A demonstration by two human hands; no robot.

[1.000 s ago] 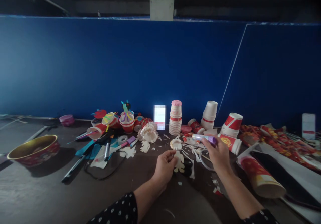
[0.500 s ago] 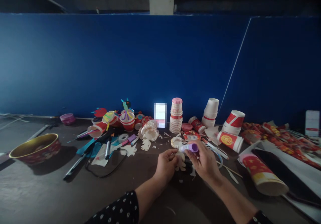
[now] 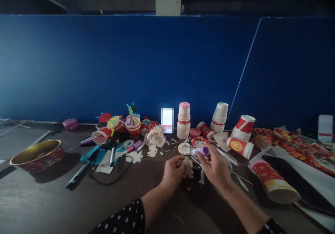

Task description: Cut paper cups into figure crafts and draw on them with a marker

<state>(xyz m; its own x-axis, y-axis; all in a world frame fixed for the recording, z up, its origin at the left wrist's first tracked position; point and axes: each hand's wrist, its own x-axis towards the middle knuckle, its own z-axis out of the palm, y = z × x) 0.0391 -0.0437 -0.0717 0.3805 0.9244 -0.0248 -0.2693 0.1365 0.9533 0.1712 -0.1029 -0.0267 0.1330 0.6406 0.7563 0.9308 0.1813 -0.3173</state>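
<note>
Low over the table's middle, my left hand (image 3: 173,173) pinches a white paper cutout (image 3: 188,170) with a wavy, figure-like outline. To its right, my right hand (image 3: 216,167) grips a glue stick (image 3: 202,151) with a purple end and a pale tube. The stick's pale end points left, up and to the right of the cutout and apart from it. Just behind the stick lies a ring-shaped cream paper piece (image 3: 184,148). A thin white scrap (image 3: 201,176) lies between the two hands.
A stack of paper cups (image 3: 183,125) stands behind my hands. More red and white cups (image 3: 240,147) are at the right, beside a dark tablet-like slab (image 3: 295,183). Pens, tape and cutouts (image 3: 152,151) lie left; a gold-rimmed bowl (image 3: 39,157) sits farther left.
My right hand has drawn the glue stick a little right and up, off the cutout. The left hand keeps its place with the cutout.
</note>
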